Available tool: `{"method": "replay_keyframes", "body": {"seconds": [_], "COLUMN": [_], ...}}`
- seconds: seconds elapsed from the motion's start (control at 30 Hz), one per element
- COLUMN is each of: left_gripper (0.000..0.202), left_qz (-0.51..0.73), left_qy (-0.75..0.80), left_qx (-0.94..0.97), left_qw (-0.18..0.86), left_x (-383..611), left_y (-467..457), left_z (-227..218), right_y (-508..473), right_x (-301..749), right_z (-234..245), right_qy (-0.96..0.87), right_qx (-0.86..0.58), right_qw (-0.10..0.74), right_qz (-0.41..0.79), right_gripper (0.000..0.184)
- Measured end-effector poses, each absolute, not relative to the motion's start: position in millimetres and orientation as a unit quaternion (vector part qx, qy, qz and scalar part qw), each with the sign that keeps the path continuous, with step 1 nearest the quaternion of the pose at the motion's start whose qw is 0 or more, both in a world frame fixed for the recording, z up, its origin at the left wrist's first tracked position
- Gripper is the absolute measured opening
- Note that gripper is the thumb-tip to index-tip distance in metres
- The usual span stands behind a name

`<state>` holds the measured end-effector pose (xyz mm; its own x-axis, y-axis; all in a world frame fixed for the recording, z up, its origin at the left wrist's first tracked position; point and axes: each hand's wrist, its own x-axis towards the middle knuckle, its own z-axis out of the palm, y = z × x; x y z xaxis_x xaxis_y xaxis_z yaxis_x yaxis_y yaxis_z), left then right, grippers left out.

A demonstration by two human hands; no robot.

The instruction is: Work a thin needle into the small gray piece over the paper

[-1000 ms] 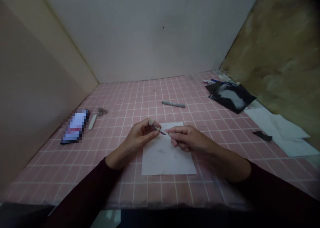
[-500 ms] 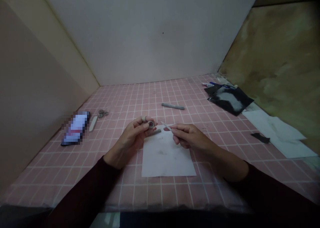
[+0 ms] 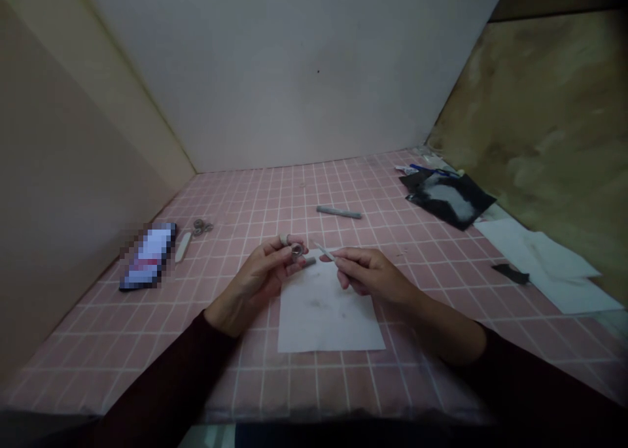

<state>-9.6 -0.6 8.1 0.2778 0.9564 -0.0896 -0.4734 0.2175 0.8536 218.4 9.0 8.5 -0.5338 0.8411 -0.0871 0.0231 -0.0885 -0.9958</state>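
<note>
My left hand [image 3: 258,281]: fingers closed on small grey ring [image 3: 297,250], probably metal. My right hand [image 3: 373,271]: pinching pale slim stick [image 3: 324,252], long axis slanting up-left toward ring, tip just apart from it.

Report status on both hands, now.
Left hand pinching small metal ring. Right hand pinching slim pale stick. Short grey stick at edge of white paper.

This was a small craft corner: a pink tiled worktop [image 3: 245,376] boxed in by plain pale wall panels [image 3: 294,75]. A pair of scissors [image 3: 202,227], a grey marker [image 3: 338,212] and loose sheets of white paper [image 3: 544,265] lay about on it, the usual kit of a paper-cutting bench
</note>
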Motion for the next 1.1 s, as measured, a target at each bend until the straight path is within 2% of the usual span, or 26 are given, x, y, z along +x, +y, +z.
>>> {"method": "replay_keyframes", "body": {"seconds": [0.23, 0.53, 0.83, 0.93, 1.1], "left_gripper": [0.031, 0.030, 0.023, 0.020, 0.018], "left_qz": [0.514, 0.492, 0.479, 0.458, 0.444], "left_qy": [0.397, 0.417, 0.400, 0.393, 0.372], "left_qx": [0.495, 0.625, 0.568, 0.597, 0.620], "left_qw": [0.577, 0.440, 0.536, 0.529, 0.529], "left_x": [-4.9, -10.2, -6.8, -6.4, -4.8], "left_y": [-1.4, -3.2, -2.2, -3.6, -8.9], "left_z": [4.6, 0.0, 4.8, 5.1, 7.3], "right_y": [5.1, 0.7, -3.8, -3.3, 5.3], "right_x": [218.6, 218.4, 218.1, 218.1, 219.3], "right_z": [6.7, 1.0, 1.8, 4.5, 7.1], "right_qy": [-0.702, -0.763, -0.817, -0.791, -0.602], "right_qx": [-0.358, -0.384, -0.336, -0.341, -0.368], "right_qw": [0.345, 0.326, 0.316, 0.305, 0.226], "right_qz": [0.509, 0.405, 0.345, 0.406, 0.672], "right_gripper": [0.032, 0.036, 0.041, 0.035, 0.035]}}
